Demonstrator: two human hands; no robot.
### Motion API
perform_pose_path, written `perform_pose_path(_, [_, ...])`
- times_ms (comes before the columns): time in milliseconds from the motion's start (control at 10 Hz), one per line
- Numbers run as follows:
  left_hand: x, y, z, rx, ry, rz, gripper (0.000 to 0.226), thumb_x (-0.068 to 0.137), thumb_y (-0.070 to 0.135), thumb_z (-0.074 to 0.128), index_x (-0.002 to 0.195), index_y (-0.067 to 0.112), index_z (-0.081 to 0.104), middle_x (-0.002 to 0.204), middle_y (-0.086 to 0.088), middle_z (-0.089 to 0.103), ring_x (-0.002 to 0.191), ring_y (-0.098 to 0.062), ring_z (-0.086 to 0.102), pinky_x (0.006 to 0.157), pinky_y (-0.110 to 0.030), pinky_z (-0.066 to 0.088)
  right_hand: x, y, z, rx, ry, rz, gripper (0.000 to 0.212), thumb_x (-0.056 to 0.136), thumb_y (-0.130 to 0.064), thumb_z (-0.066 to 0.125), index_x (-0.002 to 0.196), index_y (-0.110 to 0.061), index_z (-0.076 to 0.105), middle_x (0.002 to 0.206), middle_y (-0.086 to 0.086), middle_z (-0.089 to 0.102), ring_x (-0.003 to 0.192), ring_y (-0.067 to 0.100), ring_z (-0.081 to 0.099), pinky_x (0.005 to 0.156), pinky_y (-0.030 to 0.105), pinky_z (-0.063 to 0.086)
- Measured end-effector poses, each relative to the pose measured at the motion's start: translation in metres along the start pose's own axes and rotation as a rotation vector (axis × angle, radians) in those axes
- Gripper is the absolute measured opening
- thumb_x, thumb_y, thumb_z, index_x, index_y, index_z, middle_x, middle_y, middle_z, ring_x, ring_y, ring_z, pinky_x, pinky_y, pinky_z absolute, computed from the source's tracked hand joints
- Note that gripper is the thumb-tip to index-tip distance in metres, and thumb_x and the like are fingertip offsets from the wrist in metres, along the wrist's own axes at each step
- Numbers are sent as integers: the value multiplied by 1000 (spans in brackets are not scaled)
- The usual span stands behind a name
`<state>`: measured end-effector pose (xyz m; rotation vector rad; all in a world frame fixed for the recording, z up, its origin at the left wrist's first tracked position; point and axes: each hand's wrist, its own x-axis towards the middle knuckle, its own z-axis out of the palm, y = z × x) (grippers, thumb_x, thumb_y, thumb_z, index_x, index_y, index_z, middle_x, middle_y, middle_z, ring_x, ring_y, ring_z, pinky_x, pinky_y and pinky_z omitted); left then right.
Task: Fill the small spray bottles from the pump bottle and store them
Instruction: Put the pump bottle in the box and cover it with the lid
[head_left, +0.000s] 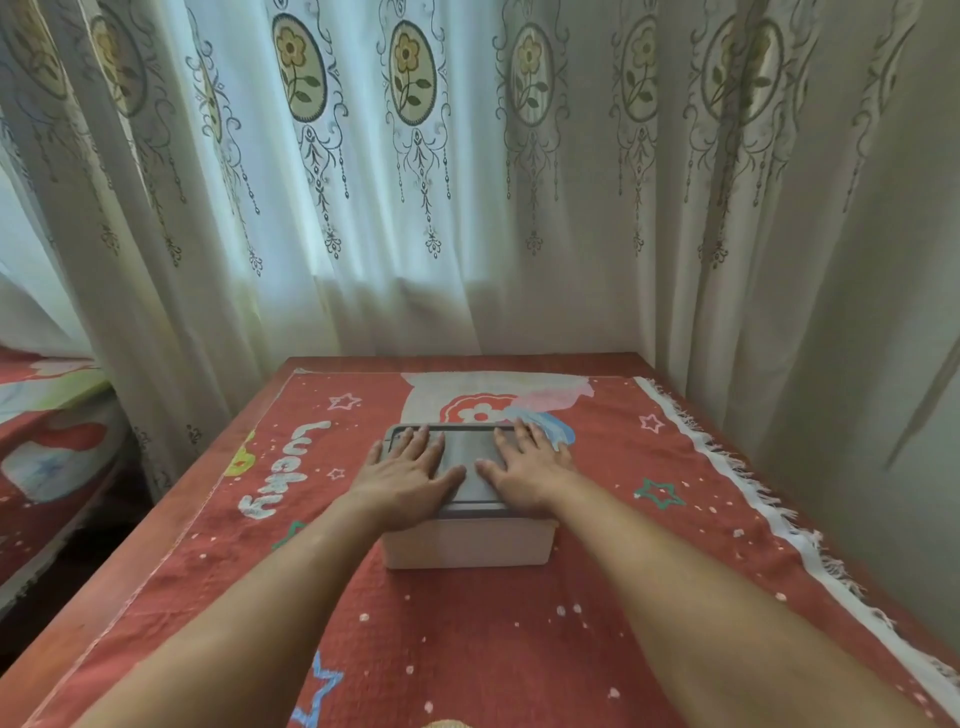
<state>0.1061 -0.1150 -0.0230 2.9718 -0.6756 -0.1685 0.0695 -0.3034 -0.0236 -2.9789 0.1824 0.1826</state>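
While palms-down, left hand, right hand flat on box lid.

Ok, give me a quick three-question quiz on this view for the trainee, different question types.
1. True or false: the lid is on the box.
2. Multiple choice: where are the left hand and right hand? A) Flat on the lid. B) Gripping the curtain. C) Off the table.
3. Fill in: the box sits on a red ____ with stars.

Key: 1 true. 2 A. 3 cloth. No bottles show in this view.
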Motion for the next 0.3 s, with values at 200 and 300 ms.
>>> perform_pose_path(200, [-10,2,-14,-31,-44,9,75,97,68,17,158,28,-1,166,2,-13,153,-15,-12,123,-44,-5,-8,-3,-12,5,5,-2,74,103,-64,20,164,-24,7,172,8,-6,159,27,-6,127,52,-2])
perform_pose_path(300, [-15,6,-40,-185,28,45,66,101,56,34,157,27,17,167,1,8,153,-21,14,122,-43,16,-13,-13,-27,-54,185,-63,57,103,-47,39,151,-17,43,161,12,37,148,31,33,121,48,23])
